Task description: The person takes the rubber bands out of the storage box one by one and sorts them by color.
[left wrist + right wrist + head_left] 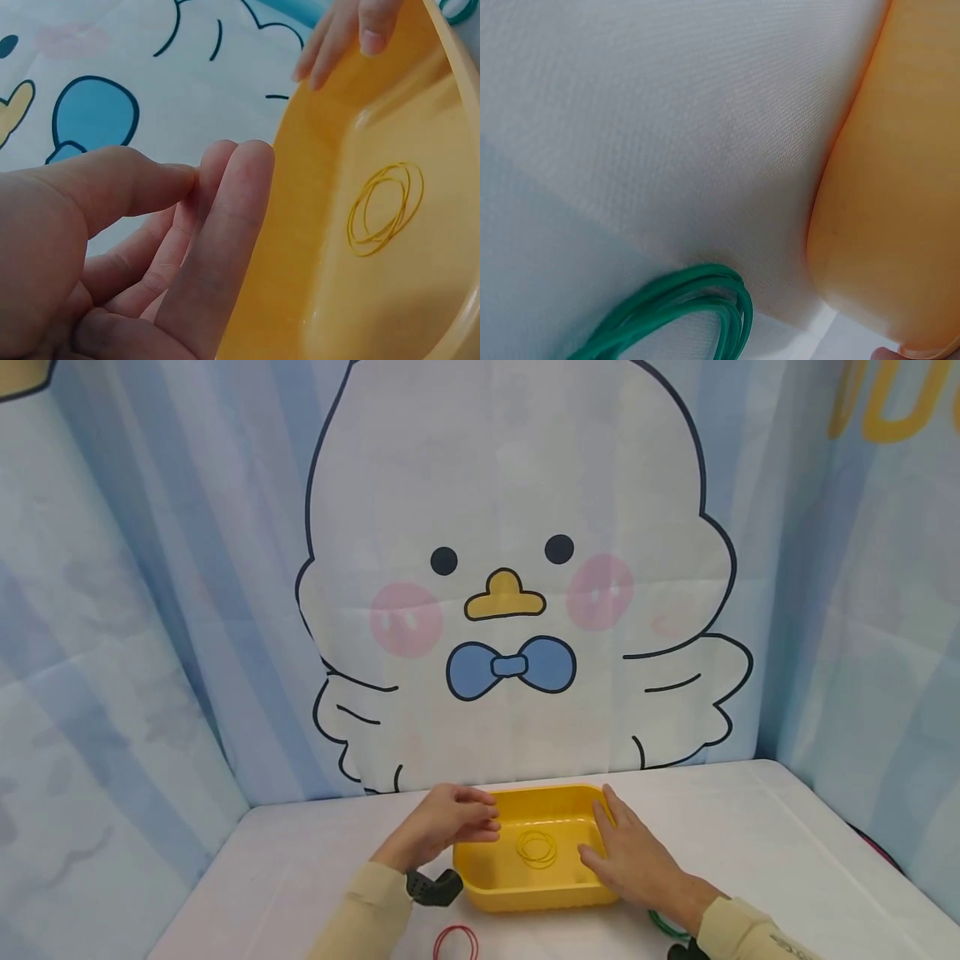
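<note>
A yellow plastic bin (525,900) stands on the table with a loose coil of thin yellow rings, like rubber bands (536,850), on its floor. My left hand (450,823) is at the bin's left side, fingertips over the rim. In the left wrist view its fingers (225,232) are nearly straight, the thumb tip close against them, and nothing shows between them. At the right rim my right hand (637,860) rests with fingers spread, the thumb reaching inside. Only a sliver of that hand shows in the right wrist view.
Red rings (456,935) lie on the white tabletop (780,843) in front of the bin. Thick green rings (682,300) lie to its right, partly behind the right wrist in the head view. A printed cartoon curtain (517,727) hangs behind the table.
</note>
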`<state>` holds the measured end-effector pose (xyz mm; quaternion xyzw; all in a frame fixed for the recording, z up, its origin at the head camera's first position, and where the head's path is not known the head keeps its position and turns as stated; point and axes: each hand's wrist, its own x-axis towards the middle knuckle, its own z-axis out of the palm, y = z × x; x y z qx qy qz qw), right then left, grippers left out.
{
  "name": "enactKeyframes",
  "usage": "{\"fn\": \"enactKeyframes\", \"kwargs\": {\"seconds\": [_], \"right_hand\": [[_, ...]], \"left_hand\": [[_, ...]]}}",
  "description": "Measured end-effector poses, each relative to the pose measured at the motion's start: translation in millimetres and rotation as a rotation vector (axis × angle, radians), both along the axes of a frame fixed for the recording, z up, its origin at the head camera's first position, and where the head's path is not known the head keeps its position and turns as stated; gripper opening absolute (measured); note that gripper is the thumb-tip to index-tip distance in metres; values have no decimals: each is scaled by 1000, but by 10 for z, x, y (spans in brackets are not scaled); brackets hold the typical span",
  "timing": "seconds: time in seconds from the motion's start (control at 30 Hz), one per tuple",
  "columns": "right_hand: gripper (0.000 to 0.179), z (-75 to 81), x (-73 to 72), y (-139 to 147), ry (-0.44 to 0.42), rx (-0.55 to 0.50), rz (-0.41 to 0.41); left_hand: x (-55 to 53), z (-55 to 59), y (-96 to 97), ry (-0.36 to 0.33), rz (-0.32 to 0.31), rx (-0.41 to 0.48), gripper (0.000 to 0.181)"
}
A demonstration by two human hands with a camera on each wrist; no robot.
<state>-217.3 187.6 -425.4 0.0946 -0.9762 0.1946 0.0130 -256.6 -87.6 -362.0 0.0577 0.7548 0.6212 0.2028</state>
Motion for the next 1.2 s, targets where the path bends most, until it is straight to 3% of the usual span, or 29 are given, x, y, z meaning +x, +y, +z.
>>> {"fn": "enactKeyframes", "kwargs": {"seconds": [0.57, 0.83, 0.97, 1.2], "right_hand": [[75, -4, 0, 9, 23, 6, 14], [75, -8, 1, 14, 29, 6, 20], [74, -12, 1, 18, 37, 8, 23], [75, -11, 1, 14, 40, 12, 22]], "left_hand": [[-102, -69, 287, -19, 34, -91, 27], [-197, -201, 400, -50, 88, -136, 15], [-192, -259, 419, -50, 111, -181, 10], [-125, -220, 490, -32, 145, -296, 9]]}}
